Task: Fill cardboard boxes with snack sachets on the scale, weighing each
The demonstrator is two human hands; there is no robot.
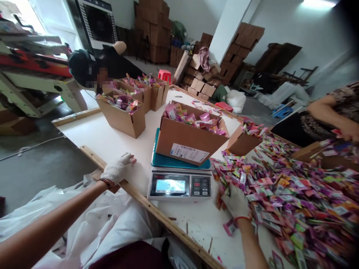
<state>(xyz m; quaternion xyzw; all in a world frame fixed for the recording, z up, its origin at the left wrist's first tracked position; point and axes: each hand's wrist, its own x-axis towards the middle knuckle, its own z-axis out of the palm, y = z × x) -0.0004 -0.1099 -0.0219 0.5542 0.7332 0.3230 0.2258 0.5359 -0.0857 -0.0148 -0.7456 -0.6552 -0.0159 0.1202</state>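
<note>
My left hand (116, 169), in a white knit glove with bare fingertips, rests at the table's wooden edge with loosely stretched fingers and nothing visible in it. My right hand (235, 201), gloved too, is closed on a few small candy packets at the near edge of a large pile of packets (280, 190). Between the hands stands a digital scale (179, 185) with a lit display; its digits are blurred by glare. On its teal platform sits a cardboard box (190, 144) filled with pink and purple packets and bearing a white label.
Several filled boxes (123, 117) stand at the left back, with a person in a dark cap behind them. Another box (243, 141) leans beside the pile. At the right, a person's hands work over an open box (308, 155). A wooden rail (157, 213) edges the table.
</note>
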